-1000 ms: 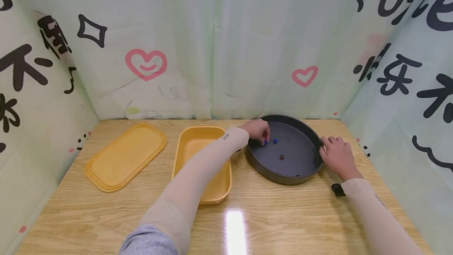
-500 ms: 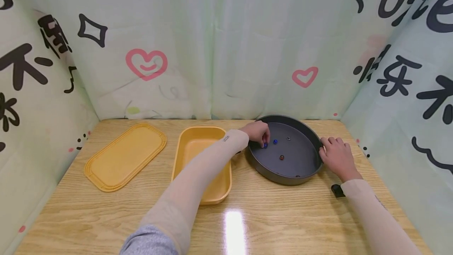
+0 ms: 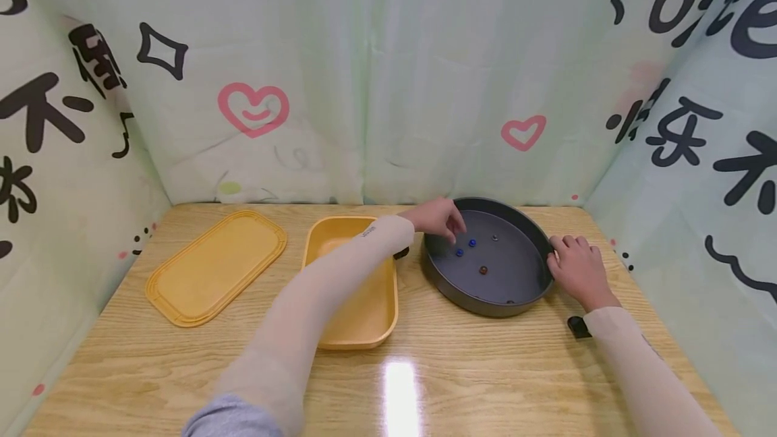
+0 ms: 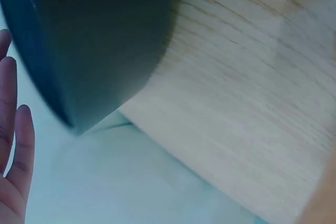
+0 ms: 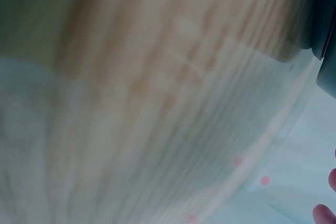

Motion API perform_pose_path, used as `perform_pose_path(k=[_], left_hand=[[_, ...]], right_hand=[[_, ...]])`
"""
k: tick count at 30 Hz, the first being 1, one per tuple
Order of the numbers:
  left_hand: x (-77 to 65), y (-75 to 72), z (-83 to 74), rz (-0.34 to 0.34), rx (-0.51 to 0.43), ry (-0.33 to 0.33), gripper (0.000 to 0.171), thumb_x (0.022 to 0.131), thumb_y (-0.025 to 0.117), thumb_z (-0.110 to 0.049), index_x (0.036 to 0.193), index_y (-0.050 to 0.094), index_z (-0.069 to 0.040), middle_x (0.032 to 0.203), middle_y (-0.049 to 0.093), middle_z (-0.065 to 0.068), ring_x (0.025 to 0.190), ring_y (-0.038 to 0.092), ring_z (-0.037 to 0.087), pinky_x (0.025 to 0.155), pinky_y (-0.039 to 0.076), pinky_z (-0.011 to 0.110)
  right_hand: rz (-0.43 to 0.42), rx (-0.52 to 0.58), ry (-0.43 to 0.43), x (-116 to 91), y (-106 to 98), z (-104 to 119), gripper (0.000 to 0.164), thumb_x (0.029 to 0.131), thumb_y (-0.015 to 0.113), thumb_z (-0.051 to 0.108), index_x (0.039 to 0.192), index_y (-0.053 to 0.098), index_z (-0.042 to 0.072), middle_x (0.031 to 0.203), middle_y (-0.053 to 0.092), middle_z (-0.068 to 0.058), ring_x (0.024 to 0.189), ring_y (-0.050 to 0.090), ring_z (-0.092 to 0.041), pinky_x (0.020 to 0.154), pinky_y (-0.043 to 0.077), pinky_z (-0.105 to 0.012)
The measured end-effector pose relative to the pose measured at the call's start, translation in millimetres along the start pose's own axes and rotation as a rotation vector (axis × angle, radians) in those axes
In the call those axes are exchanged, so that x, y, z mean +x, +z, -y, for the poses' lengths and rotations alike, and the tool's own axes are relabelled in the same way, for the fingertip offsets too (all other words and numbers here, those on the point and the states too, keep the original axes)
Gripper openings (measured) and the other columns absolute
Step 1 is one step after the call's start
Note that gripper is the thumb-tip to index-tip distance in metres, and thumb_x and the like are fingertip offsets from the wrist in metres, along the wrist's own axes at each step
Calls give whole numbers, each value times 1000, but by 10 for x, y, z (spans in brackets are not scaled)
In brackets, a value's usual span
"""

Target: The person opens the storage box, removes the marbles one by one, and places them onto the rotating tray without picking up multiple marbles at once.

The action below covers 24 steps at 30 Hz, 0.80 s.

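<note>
A round dark grey pan point(image 3: 452, 292) stands on the right of the table in the head view. Inside lie two small blue beads point(image 3: 459, 253), a reddish-brown bead point(image 3: 483, 270) and a small greyish one point(image 3: 495, 237). My left hand point(image 3: 438, 217) hovers over the pan's left rim, fingers loosely bent, nothing between them. Its fingers point(image 4: 23, 145) show beside the pan wall point(image 4: 105, 40) in the left wrist view. My right hand point(image 3: 579, 268) holds the pan's right rim with thumb and fingers. Only a few of its fingertips point(image 5: 323, 215) enter the right wrist view.
A yellow rectangular tub point(image 3: 379, 339) stands left of the pan, partly covered by my left forearm. Farther left a matching yellow lid point(image 3: 215, 268) lies flat on the wooden table point(image 3: 485, 376). Printed curtains point(image 3: 394, 86) enclose the back and sides.
My left hand has come away from the left blue bead, rising and shifting slightly left with its fingers loosened. That bead now lies free on the pan's floor. The right hand stays put.
</note>
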<state>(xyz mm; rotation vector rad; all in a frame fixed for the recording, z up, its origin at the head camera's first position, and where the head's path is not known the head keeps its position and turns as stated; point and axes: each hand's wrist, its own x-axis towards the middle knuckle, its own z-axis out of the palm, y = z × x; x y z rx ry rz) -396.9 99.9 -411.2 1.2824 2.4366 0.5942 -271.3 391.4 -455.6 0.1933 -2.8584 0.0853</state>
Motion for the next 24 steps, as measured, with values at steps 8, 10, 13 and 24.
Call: perform_pose_path(k=[8,10,13,24], left_hand=[[-305,-245,-157,-45,-75,16,32,81,73,-14,112,70,-7,108,71,8,93,66,14,80,51,17],[-396,-299,-205,-64,-82,28,32,81,73,-15,112,70,-7,107,71,8,92,65,14,80,50,17],[-537,-371,-272,-94,-120,49,31,82,72,-16,112,70,-6,106,71,8,91,64,14,79,50,17],[-1145,-518,-384,-257,-206,20,28,82,72,-21,109,72,-12,100,72,4,91,63,12,84,49,23]], right_hand=[[-4,1,-2,12,11,-23,25,92,47,14,112,52,-1,103,55,-26,92,45,-42,73,36,-57],[2,0,-1,16,16,-30,25,92,47,14,112,52,-1,103,55,-26,92,45,-42,73,36,-57],[13,-10,-3,26,17,-44,26,93,47,15,113,52,-1,104,55,-26,93,46,-42,72,36,-56],[39,-41,-6,50,-66,-156,27,93,46,18,112,51,-1,103,55,-27,95,46,-45,71,36,-56]])
